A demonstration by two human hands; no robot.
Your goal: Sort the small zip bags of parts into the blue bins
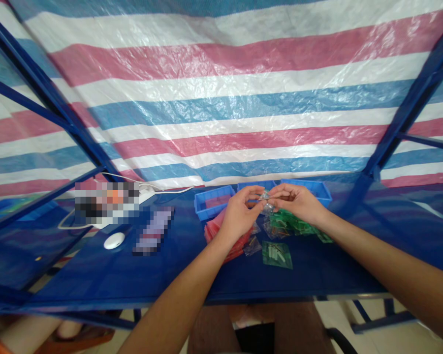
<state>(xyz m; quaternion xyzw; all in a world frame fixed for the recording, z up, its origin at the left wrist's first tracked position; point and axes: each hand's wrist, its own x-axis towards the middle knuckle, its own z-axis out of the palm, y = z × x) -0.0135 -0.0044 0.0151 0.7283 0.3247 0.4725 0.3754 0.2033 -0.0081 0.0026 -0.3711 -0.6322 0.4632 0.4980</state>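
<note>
My left hand (241, 211) and my right hand (295, 201) meet above the table, both pinching a small clear plastic bag (268, 207). What the bag holds is too small to tell. Under my left hand lies a pile of red bags (234, 246). Green bags (295, 222) are heaped below my right hand, with clear bags (275, 229) holding small brass-coloured pieces beside them. Nearer the front edge, one green bag (276, 254) with pale strips inside lies flat by itself.
Blue bins (209, 212) stand behind my hands. To the left on the blue table (192, 275) are a white oval case (114, 240), a blurred flat object (154, 231) and white cables (67, 227). Blue metal posts (404, 118) flank a striped sheet.
</note>
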